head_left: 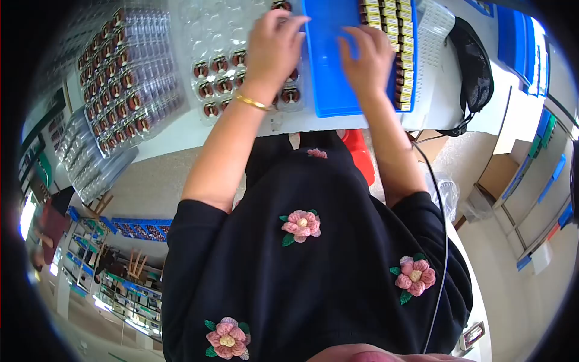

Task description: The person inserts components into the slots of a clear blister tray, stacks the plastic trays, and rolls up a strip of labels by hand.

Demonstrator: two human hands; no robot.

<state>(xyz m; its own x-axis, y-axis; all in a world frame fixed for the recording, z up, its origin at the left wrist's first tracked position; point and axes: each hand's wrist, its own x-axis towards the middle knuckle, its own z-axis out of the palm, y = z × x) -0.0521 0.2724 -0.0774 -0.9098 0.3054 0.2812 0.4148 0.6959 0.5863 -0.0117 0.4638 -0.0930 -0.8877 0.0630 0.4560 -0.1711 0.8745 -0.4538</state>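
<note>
My left hand, with a gold bangle at the wrist, is over the clear plastic tray. Its fingers are bent but apart, and nothing shows between them. Round brown parts with metal pieces sit in the tray's near pockets; one more brown part lies just beyond my fingers. Over the blue bin hovers my right hand, slightly blurred, thumb and fingers spread with nothing visible in them. Rows of small parts with yellowish labels line the bin's right side, close to this hand.
Stacked clear trays full of brown parts stand at the left, with more clear trays below. A black mesh bag lies right of the bin. A black cable runs down past my right arm. A red stool shows under the table.
</note>
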